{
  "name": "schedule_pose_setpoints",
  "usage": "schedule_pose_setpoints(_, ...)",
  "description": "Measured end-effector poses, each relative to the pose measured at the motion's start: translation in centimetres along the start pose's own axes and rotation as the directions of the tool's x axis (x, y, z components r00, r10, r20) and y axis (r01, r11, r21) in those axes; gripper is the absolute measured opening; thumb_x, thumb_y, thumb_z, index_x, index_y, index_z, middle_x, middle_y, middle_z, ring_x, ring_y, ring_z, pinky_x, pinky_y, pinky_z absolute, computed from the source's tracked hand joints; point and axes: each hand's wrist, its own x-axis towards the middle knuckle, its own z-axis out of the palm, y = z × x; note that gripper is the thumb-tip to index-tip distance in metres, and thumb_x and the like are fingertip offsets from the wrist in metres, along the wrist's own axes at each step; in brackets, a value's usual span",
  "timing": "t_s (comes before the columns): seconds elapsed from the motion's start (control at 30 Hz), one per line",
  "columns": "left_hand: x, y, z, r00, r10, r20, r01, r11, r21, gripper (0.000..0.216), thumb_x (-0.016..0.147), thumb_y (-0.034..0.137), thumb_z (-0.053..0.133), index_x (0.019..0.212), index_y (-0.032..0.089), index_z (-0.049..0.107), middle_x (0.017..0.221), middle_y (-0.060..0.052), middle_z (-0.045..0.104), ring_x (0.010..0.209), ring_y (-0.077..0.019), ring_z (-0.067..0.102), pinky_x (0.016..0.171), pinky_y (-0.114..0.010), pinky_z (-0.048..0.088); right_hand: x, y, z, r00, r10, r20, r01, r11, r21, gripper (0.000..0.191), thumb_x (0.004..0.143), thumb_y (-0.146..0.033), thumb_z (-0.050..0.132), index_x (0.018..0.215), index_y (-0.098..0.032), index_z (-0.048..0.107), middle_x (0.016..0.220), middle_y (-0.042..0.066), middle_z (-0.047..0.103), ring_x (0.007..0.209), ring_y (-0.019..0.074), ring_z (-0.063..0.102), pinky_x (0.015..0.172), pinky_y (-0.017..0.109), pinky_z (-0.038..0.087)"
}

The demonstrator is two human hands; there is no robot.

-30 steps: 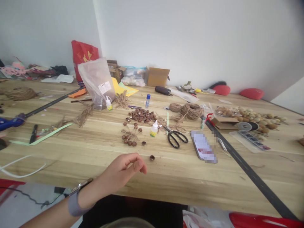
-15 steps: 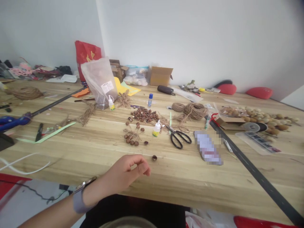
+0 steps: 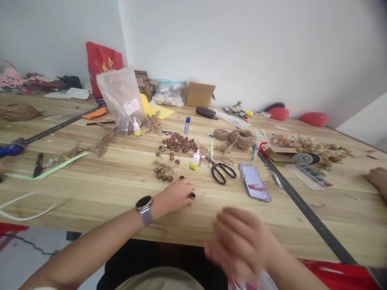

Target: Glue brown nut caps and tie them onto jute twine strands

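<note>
My left hand lies on the wooden table, a watch on its wrist. Its fingers are curled, with the tips pinched on a small brown nut cap. Just beyond it sits a cluster of brown caps tied with twine. My right hand hovers low over the table's near edge, smeared by motion, so its fingers are unclear. A small glue bottle and black scissors stand a little farther out.
A pile of brown caps, a coil of twine, a phone and a clear plastic bag lie on the table. A long black strip runs diagonally on the right. Another person's hand shows at the right edge.
My left hand has moved forward from the table edge onto the lone brown cap and closed on it. My right hand has come into view at the bottom, moving fast.
</note>
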Motion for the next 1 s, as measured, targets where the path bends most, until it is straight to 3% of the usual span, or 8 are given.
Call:
schedule_pose_setpoints(0.1, 0.7, 0.1, 0.3, 1.000, 0.021, 0.000, -0.021, 1.000, -0.015, 0.013, 0.082, 0.019, 0.056, 0.089, 0.015, 0.066, 0.098, -0.012, 0.063, 0.093, -0.0249, 0.059, 0.084, -0.035, 0.045, 4.0, 2.6, -1.8, 0.996, -0.056, 0.067, 0.080, 0.898, -0.433, 0.009, 0.086, -0.028, 0.060, 0.082, -0.027, 0.068, 0.072, 0.004, 0.067, 0.064, 0.0180, 0.058, 0.063, 0.033, 0.047)
schedule_pose_setpoints(0.17, 1.0, 0.0, 0.3, 0.999, 0.020, -0.033, -0.022, 0.997, -0.075, 0.015, 0.080, 0.018, 0.056, 0.090, 0.015, 0.068, 0.095, -0.011, 0.066, 0.090, -0.0244, 0.061, 0.081, -0.034, 0.045, 6.4, 4.6, -3.1, 0.998, -0.006, -0.067, -0.038, 0.774, -0.632, 0.019, 0.089, -0.024, 0.049, 0.090, -0.022, 0.067, 0.081, 0.008, 0.069, 0.073, 0.0206, 0.061, 0.068, 0.034, 0.047)
schedule_pose_setpoints(0.43, 2.2, -0.3, -0.4, 0.979, -0.183, -0.092, 0.103, 0.829, -0.550, 0.034, 0.070, 0.015, 0.058, 0.101, 0.014, 0.070, 0.077, -0.004, 0.069, 0.069, -0.0166, 0.061, 0.063, -0.027, 0.045, 10.7, 8.9, -2.7, 0.966, 0.248, -0.068, -0.237, 0.758, -0.608, 0.026, 0.075, -0.029, 0.064, 0.099, -0.018, 0.065, 0.096, 0.008, 0.070, 0.086, 0.0221, 0.062, 0.078, 0.034, 0.046)
schedule_pose_setpoints(0.6, 2.2, -1.1, -0.7, 0.952, -0.296, -0.080, 0.087, 0.509, -0.856, 0.036, 0.069, 0.013, 0.062, 0.104, 0.012, 0.069, 0.099, -0.009, 0.072, 0.086, -0.0173, 0.064, 0.076, -0.028, 0.048, 12.2, 9.6, 0.1, 0.960, 0.272, -0.060, -0.257, 0.778, -0.573, 0.021, 0.071, -0.032, 0.067, 0.087, -0.019, 0.062, 0.088, 0.007, 0.067, 0.086, 0.0239, 0.059, 0.081, 0.039, 0.044)
schedule_pose_setpoints(0.7, 1.9, -1.6, -1.1, 0.928, -0.366, -0.076, 0.073, 0.376, -0.924, 0.036, 0.070, 0.012, 0.064, 0.106, 0.014, 0.070, 0.107, -0.009, 0.072, 0.095, -0.0179, 0.064, 0.087, -0.031, 0.047, 12.1, 9.4, 0.8, 0.956, 0.257, -0.140, -0.293, 0.851, -0.436, 0.019, 0.072, -0.031, 0.065, 0.085, -0.020, 0.058, 0.088, 0.007, 0.066, 0.086, 0.0233, 0.059, 0.082, 0.040, 0.044)
schedule_pose_setpoints(0.8, 1.7, -1.9, -1.6, 0.907, -0.409, -0.100, 0.060, 0.361, -0.931, 0.039, 0.070, 0.013, 0.064, 0.109, 0.014, 0.069, 0.109, -0.008, 0.072, 0.097, -0.0185, 0.064, 0.089, -0.033, 0.046, 11.3, 8.3, 0.8, 0.936, 0.288, -0.201, -0.301, 0.953, -0.035, 0.029, 0.072, -0.037, 0.067, 0.093, -0.023, 0.053, 0.093, 0.005, 0.067, 0.087, 0.0216, 0.062, 0.081, 0.039, 0.048)
schedule_pose_setpoints(0.9, 1.6, -2.1, -1.6, 0.889, -0.433, -0.151, 0.073, 0.459, -0.885, 0.043, 0.071, 0.016, 0.065, 0.113, 0.014, 0.067, 0.106, -0.008, 0.072, 0.093, -0.0195, 0.065, 0.087, -0.035, 0.048, 10.3, 6.8, 1.0, 0.928, 0.335, -0.161, -0.251, 0.886, 0.390, 0.035, 0.075, -0.047, 0.066, 0.098, -0.026, 0.050, 0.088, 0.003, 0.069, 0.084, 0.0217, 0.066, 0.076, 0.038, 0.052)
schedule_pose_setpoints(1.0, 1.7, -1.8, -1.4, 0.887, -0.425, -0.179, 0.062, 0.494, -0.867, 0.044, 0.070, 0.019, 0.068, 0.114, 0.014, 0.066, 0.105, -0.009, 0.073, 0.094, -0.0210, 0.066, 0.087, -0.037, 0.049, 9.5, 6.0, 1.7, 0.936, 0.353, -0.007, -0.303, 0.813, 0.497, 0.041, 0.071, -0.052, 0.071, 0.096, -0.026, 0.052, 0.080, 0.003, 0.069, 0.082, 0.0236, 0.068, 0.070, 0.037, 0.054)
